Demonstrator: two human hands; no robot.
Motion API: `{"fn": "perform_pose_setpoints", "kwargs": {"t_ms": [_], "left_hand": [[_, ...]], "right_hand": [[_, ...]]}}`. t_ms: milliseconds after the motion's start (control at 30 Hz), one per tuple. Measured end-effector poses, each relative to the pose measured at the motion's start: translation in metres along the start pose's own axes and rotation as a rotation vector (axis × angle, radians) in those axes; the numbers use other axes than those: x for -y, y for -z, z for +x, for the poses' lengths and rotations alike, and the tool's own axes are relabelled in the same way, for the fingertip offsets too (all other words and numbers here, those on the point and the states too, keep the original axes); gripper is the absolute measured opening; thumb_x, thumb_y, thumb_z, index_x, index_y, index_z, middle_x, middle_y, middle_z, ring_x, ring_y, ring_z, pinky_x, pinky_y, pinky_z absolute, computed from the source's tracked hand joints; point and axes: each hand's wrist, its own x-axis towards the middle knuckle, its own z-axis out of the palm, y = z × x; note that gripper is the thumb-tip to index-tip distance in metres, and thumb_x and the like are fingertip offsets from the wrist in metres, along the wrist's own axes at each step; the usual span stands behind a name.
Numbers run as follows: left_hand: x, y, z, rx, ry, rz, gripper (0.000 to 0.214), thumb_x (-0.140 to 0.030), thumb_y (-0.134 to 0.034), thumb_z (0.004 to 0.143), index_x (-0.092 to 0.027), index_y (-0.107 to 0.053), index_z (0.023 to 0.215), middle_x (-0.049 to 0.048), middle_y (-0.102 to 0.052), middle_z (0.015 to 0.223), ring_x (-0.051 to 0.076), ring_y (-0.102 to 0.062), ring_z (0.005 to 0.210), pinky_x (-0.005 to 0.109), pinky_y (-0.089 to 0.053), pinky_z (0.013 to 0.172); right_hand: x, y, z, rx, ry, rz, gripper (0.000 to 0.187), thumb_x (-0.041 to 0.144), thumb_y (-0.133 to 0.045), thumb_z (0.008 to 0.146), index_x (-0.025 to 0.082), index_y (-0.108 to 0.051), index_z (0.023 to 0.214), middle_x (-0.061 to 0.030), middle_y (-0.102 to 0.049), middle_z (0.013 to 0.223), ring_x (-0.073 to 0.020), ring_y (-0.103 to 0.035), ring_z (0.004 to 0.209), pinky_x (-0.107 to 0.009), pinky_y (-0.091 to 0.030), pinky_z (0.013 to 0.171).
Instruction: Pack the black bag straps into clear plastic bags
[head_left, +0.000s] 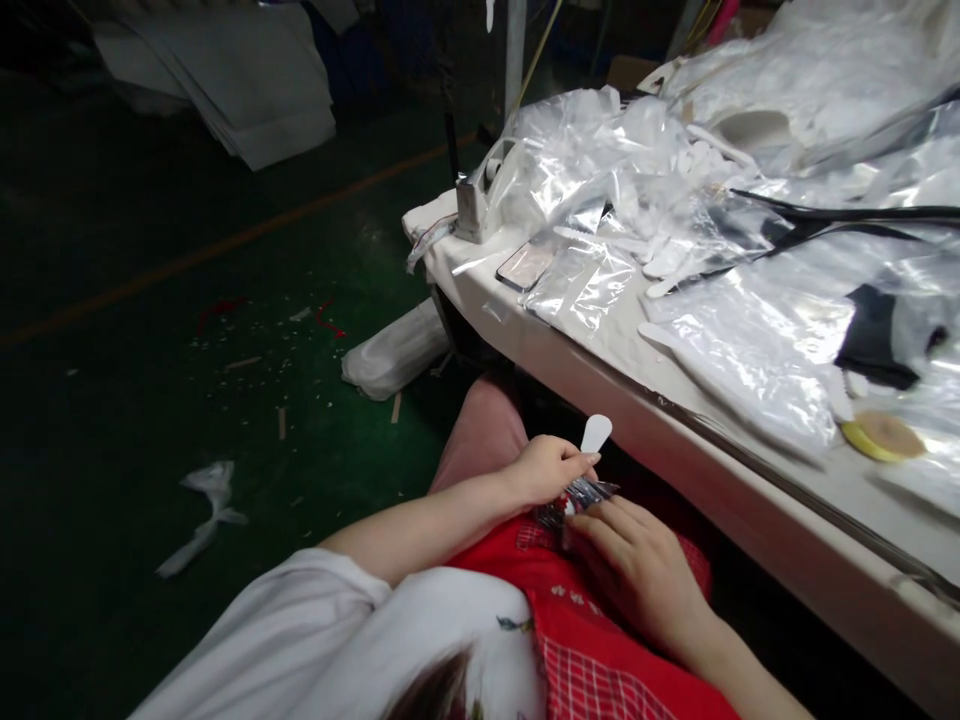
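Observation:
Over my lap, my left hand [551, 468] is closed round a white plastic knife [596, 433]. The knife's rounded handle end sticks up past the thumb, and a short jagged white part shows lower down. Dark, shiny see-through plastic film [589, 492], which looks like a small bag, lies crumpled between both hands. My right hand [637, 560] has its fingers bent and pressed on the film's lower edge. Its fingertips are partly hidden. A red apron [592, 650] is beneath the hands.
To the right stands a white-topped table [510, 340], its edge close to my knee. On it lie clear plastic bags [750, 330], a phone [525, 266], a yellow tape roll [883, 437] and black straps [847, 214]. A wrapped white roll [397, 350] and scraps lie on the green floor [247, 400].

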Motion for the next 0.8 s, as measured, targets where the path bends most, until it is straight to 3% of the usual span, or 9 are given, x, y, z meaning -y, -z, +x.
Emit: {"fn": "perform_pose_setpoints", "kwargs": {"t_ms": [167, 233, 367, 500, 667, 800], "left_hand": [[0.003, 0.001, -0.001, 0.027, -0.007, 0.06, 0.039, -0.045, -0.056, 0.088, -0.012, -0.077, 0.085, 0.0024, -0.068, 0.063, 0.01, -0.053, 0.052, 0.02, -0.039, 0.051], [0.005, 0.003, 0.001, 0.005, 0.023, 0.029, 0.038, -0.043, -0.056, 0.088, -0.011, -0.077, 0.085, 0.0029, -0.068, 0.064, 0.01, -0.054, 0.053, 0.02, -0.04, 0.052], [0.01, 0.003, 0.006, 0.007, 0.05, -0.01, 0.039, -0.042, -0.055, 0.089, -0.008, -0.076, 0.086, 0.0044, -0.068, 0.066, 0.011, -0.055, 0.055, 0.02, -0.042, 0.052], [0.012, 0.002, 0.008, 0.015, 0.017, -0.004, 0.039, -0.042, -0.055, 0.089, -0.008, -0.074, 0.086, 0.0042, -0.068, 0.069, 0.012, -0.057, 0.06, 0.021, -0.042, 0.055], [0.006, 0.002, -0.001, 0.012, -0.217, 0.186, 0.032, -0.032, -0.053, 0.089, -0.012, -0.07, 0.071, 0.0005, -0.063, 0.065, 0.012, -0.054, 0.064, 0.021, -0.038, 0.058], [0.003, 0.0, -0.011, 0.017, -0.369, 0.255, 0.039, -0.028, -0.043, 0.094, -0.014, -0.064, 0.064, 0.0007, -0.061, 0.065, 0.012, -0.054, 0.065, 0.021, -0.04, 0.061]], "right_hand": [[-0.013, 0.014, 0.005, -0.235, -0.185, 0.108, 0.011, 0.019, -0.055, 0.092, 0.021, -0.065, 0.087, -0.005, -0.068, 0.079, -0.0181, -0.062, 0.071, -0.031, -0.049, 0.066], [-0.014, 0.016, 0.006, -0.165, -0.169, 0.152, 0.007, 0.02, -0.058, 0.089, 0.021, -0.065, 0.091, -0.0058, -0.068, 0.084, -0.0191, -0.063, 0.076, -0.031, -0.051, 0.069], [-0.009, -0.001, 0.003, 0.096, -0.018, -0.021, 0.041, 0.014, -0.057, 0.086, 0.022, -0.061, 0.126, -0.0121, -0.066, 0.11, -0.026, -0.061, 0.093, -0.041, -0.053, 0.08], [-0.011, -0.019, 0.002, -0.024, -0.002, -0.05, 0.032, 0.012, -0.049, 0.091, 0.023, -0.069, 0.114, -0.0103, -0.07, 0.097, -0.0236, -0.063, 0.083, -0.038, -0.053, 0.073], [-0.027, -0.009, 0.009, -0.231, -0.299, 0.282, 0.028, 0.022, -0.047, 0.096, 0.025, -0.068, 0.114, -0.0083, -0.07, 0.096, -0.0201, -0.066, 0.086, -0.034, -0.054, 0.076], [-0.042, -0.005, 0.012, -0.235, -0.622, 0.521, 0.025, 0.043, -0.063, 0.086, 0.02, -0.071, 0.083, -0.0061, -0.071, 0.078, -0.0204, -0.065, 0.072, -0.033, -0.053, 0.067]]}}
